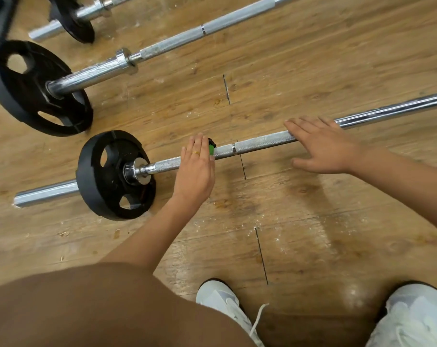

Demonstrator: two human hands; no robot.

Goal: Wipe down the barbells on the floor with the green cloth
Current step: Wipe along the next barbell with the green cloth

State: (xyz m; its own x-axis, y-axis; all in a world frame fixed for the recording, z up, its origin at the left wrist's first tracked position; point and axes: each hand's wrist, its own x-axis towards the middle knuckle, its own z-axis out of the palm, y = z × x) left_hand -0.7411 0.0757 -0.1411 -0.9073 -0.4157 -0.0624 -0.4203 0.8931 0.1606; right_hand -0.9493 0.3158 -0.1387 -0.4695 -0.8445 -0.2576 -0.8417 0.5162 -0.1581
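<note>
The nearest barbell [260,144] lies across the wooden floor with a small black plate [107,194] on its left end. My left hand [195,171] lies over the knurled shaft just right of the plate and holds the green cloth [211,149] against it. Only a small green edge and a dark bit of the cloth peek out beside the thumb. My right hand [325,146] rests flat on the shaft further right, fingers straight and spread, where the knurling meets the smooth chrome.
A second barbell [172,43] with a larger black plate [24,96] lies parallel behind the first. A third barbell [92,10] lies at the top left. My white shoes [225,304] [417,319] stand near the bottom edge. White dust speckles the floor.
</note>
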